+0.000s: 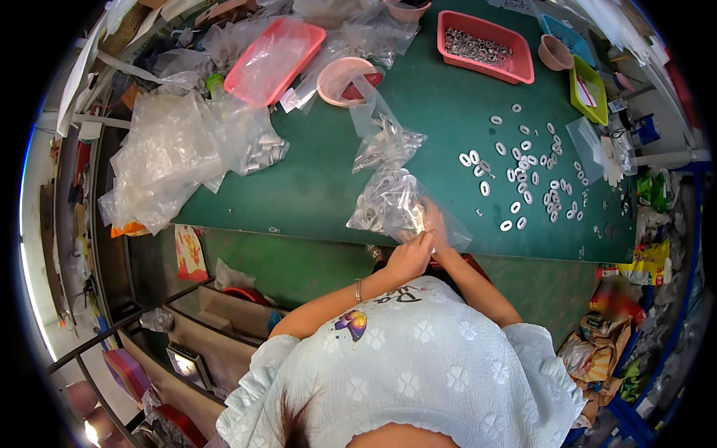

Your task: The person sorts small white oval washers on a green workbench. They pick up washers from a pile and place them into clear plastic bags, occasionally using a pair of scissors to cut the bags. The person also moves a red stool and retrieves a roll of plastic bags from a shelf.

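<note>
A clear plastic bag (385, 201) full of shiny metal pieces lies at the table's near edge, in front of my body. My left hand (410, 257) pinches the bag's near end, its fingers closed on the plastic. Right beside it, my right hand (436, 225) is closed round the same end; glare and plastic partly hide its fingertips. Just beyond lies a second clear bag (388, 142) with metal pieces in it, close against the first. Many small oval metal rings (523, 168) are scattered on the green table (321, 172) to the right.
A pink tray (484, 66) of metal parts stands at the far right, near a small pink bowl (555, 54) and a yellow-green tray (588, 91). Empty plastic bags (168, 153) heap up on the left. Behind them are a pink tray (246, 82) and a pink basin (328, 82).
</note>
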A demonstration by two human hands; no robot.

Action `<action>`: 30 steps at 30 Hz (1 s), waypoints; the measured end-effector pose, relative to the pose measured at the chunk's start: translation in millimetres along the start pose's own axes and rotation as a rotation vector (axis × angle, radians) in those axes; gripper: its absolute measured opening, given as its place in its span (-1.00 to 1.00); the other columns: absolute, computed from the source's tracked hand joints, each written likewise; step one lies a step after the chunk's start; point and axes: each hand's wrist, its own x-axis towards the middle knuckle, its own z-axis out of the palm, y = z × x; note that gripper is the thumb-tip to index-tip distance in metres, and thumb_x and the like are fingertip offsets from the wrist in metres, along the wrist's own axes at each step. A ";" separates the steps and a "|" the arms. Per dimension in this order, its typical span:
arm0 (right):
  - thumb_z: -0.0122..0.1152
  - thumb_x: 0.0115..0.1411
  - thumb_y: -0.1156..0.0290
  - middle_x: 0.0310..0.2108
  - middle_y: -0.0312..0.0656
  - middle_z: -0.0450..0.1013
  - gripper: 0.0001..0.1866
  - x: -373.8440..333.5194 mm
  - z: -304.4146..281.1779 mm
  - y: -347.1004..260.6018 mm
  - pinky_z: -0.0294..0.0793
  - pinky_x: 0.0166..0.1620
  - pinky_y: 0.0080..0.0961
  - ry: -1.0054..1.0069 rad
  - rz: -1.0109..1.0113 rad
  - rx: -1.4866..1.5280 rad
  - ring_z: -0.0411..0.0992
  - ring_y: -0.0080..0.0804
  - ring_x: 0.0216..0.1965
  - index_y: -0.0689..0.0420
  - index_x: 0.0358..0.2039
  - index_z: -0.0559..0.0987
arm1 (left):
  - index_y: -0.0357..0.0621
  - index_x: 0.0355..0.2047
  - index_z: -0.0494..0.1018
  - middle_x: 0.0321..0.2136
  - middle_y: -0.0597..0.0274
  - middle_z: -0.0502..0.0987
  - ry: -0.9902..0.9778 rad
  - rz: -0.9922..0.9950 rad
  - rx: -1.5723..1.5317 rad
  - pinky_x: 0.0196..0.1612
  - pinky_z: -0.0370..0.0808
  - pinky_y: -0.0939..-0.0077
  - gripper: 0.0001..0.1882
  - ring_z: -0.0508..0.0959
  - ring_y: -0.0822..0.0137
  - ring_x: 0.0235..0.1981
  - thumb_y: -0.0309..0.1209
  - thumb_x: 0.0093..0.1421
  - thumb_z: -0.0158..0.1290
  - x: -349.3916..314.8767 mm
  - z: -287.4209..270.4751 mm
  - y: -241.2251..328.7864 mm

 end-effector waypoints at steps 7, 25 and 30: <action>0.09 0.02 0.29 -0.21 0.04 0.30 -0.62 -7.1 0.3 5.5 0.29 -0.15 -0.25 0.093 0.173 0.174 0.28 0.00 -0.15 0.21 -0.16 0.41 | -0.09 -0.06 0.22 -0.35 0.01 0.40 0.120 0.106 -0.109 -0.43 0.44 0.22 -0.54 0.48 0.00 -0.41 -0.58 -0.02 -0.03 -10.6 -5.9 -1.9; 0.17 -0.05 0.46 -0.23 0.11 0.25 -0.53 -31.2 4.0 -15.0 0.28 -0.15 -0.20 -0.012 0.294 0.356 0.25 0.07 -0.19 0.24 -0.08 0.30 | -0.10 -0.18 0.31 -0.42 0.07 0.38 0.199 0.141 -0.149 -0.43 0.41 0.29 -0.65 0.46 0.04 -0.44 -0.61 -0.03 -0.04 -20.9 -9.8 -2.5; 0.35 -0.20 0.30 -0.11 0.17 0.11 -0.21 -16.7 26.0 -13.8 0.27 -0.13 -0.18 -0.075 0.474 0.171 0.19 0.12 -0.13 0.24 0.03 0.18 | -0.13 -0.20 0.32 -0.45 0.08 0.37 0.216 0.166 -0.158 -0.46 0.41 0.32 -0.66 0.45 0.06 -0.49 -0.62 -0.05 -0.02 -22.4 -4.1 -4.8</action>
